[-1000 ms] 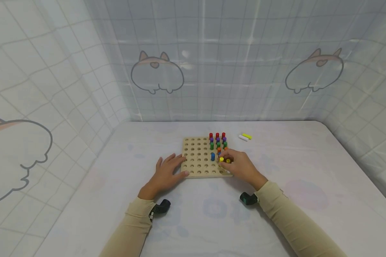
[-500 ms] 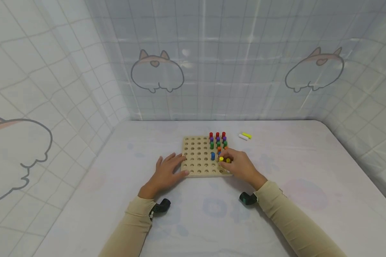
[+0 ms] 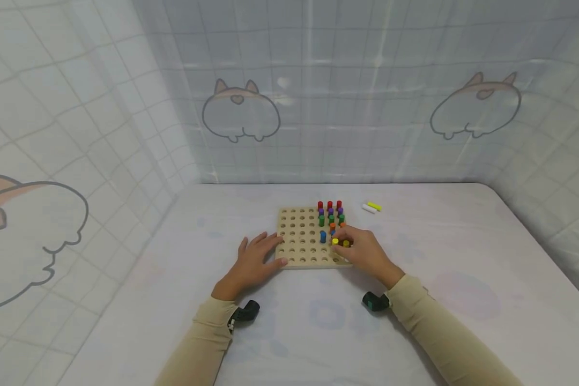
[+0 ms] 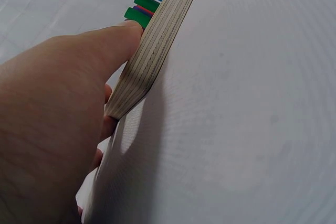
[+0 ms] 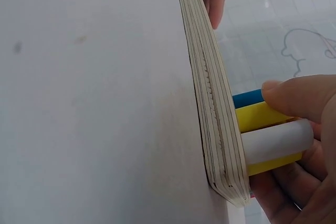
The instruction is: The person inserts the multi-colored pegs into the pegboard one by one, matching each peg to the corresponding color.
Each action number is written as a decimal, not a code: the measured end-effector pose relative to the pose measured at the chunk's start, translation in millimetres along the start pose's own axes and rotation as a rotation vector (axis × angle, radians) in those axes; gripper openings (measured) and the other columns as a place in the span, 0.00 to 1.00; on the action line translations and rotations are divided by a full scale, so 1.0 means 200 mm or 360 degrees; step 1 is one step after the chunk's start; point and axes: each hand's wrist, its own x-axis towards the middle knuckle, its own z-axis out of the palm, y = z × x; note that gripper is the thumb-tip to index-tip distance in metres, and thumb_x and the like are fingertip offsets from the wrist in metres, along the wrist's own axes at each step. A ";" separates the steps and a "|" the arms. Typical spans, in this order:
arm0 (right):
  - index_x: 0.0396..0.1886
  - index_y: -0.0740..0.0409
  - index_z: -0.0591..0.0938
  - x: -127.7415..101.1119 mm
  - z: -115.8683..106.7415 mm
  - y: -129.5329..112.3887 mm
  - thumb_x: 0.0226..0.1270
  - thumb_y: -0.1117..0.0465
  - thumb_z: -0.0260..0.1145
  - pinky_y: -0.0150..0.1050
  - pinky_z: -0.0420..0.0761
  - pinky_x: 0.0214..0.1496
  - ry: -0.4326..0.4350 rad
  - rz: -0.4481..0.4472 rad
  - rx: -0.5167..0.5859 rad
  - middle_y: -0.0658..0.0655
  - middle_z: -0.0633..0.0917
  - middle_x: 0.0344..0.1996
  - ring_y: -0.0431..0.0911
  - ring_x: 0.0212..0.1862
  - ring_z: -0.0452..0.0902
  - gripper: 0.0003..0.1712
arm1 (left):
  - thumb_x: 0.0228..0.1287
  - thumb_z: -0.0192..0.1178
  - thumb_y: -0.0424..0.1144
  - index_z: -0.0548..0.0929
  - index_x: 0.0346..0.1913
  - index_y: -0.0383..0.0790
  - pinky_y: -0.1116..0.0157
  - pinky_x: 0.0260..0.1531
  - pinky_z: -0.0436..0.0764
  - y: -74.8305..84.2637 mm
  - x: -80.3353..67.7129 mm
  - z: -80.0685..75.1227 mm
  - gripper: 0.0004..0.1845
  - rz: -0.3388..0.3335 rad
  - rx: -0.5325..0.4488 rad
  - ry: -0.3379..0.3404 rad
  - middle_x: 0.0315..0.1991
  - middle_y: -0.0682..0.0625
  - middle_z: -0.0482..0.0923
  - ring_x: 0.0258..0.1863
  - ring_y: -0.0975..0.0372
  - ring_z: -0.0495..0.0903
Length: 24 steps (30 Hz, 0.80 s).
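A wooden pegboard (image 3: 301,241) lies flat on the table, with red, purple, green, orange, blue and yellow pegs (image 3: 330,214) standing in its right columns. My right hand (image 3: 344,239) is curled over the board's front right part. In the right wrist view its fingers pinch a white peg (image 5: 275,141) standing on the board (image 5: 210,103), right beside two yellow pegs (image 5: 260,116) and a blue one (image 5: 247,98). My left hand (image 3: 270,247) rests with straight fingers on the board's left edge. In the left wrist view its thumb (image 4: 100,45) presses on the board (image 4: 157,45).
A loose white peg (image 3: 369,208) and a yellow peg (image 3: 374,206) lie on the table behind the board's right corner. Curtain walls with cat drawings (image 3: 241,112) close in the back and both sides. The pale tabletop (image 3: 463,252) stretches out to the right.
The head view has shifted slightly. Both hands stay where they were on the board, the right one still at the yellow pegs.
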 end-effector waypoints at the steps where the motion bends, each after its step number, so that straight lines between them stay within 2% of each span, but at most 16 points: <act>1: 0.44 0.53 0.85 0.00 0.00 0.00 0.63 0.59 0.75 0.40 0.78 0.37 0.0000 0.0003 -0.0002 0.48 0.85 0.35 0.45 0.37 0.76 0.11 | 0.70 0.56 0.60 0.68 0.75 0.50 0.35 0.70 0.37 0.00 0.00 0.00 0.35 0.0001 0.0000 -0.0001 0.75 0.50 0.62 0.77 0.50 0.53; 9: 0.45 0.51 0.86 0.01 0.00 0.02 0.64 0.56 0.74 0.41 0.80 0.40 -0.0028 0.0003 0.0003 0.45 0.86 0.37 0.44 0.39 0.78 0.11 | 0.70 0.57 0.60 0.68 0.75 0.49 0.35 0.70 0.36 0.01 -0.01 0.00 0.36 -0.0009 -0.0021 0.0002 0.76 0.49 0.62 0.77 0.50 0.52; 12: 0.43 0.49 0.87 0.01 -0.02 0.03 0.65 0.55 0.73 0.42 0.82 0.43 -0.0025 0.0005 0.0060 0.45 0.86 0.38 0.44 0.40 0.80 0.09 | 0.69 0.57 0.61 0.68 0.75 0.49 0.36 0.70 0.35 0.01 -0.01 -0.01 0.36 -0.0018 -0.0038 -0.0004 0.76 0.49 0.62 0.77 0.50 0.52; 16: 0.41 0.46 0.87 0.01 -0.06 0.03 0.67 0.53 0.72 0.43 0.84 0.47 0.0028 0.0092 0.0195 0.45 0.87 0.39 0.43 0.43 0.83 0.06 | 0.69 0.57 0.61 0.68 0.75 0.48 0.35 0.70 0.36 0.01 -0.01 -0.01 0.36 -0.0014 -0.0047 0.0001 0.76 0.49 0.62 0.77 0.49 0.52; 21: 0.41 0.51 0.87 0.02 -0.12 0.04 0.68 0.51 0.71 0.45 0.83 0.49 0.0110 0.0152 0.0329 0.49 0.87 0.40 0.46 0.45 0.83 0.09 | 0.69 0.56 0.61 0.68 0.75 0.48 0.35 0.69 0.35 0.01 0.00 -0.01 0.37 -0.0009 -0.0044 0.0007 0.76 0.50 0.62 0.77 0.49 0.52; 24: 0.42 0.52 0.87 0.03 -0.16 0.07 0.68 0.50 0.71 0.45 0.83 0.49 0.0147 0.0162 0.0349 0.50 0.87 0.42 0.46 0.45 0.83 0.12 | 0.69 0.56 0.62 0.68 0.75 0.49 0.35 0.70 0.35 0.01 0.00 -0.01 0.36 -0.0015 -0.0041 0.0006 0.76 0.50 0.62 0.77 0.49 0.52</act>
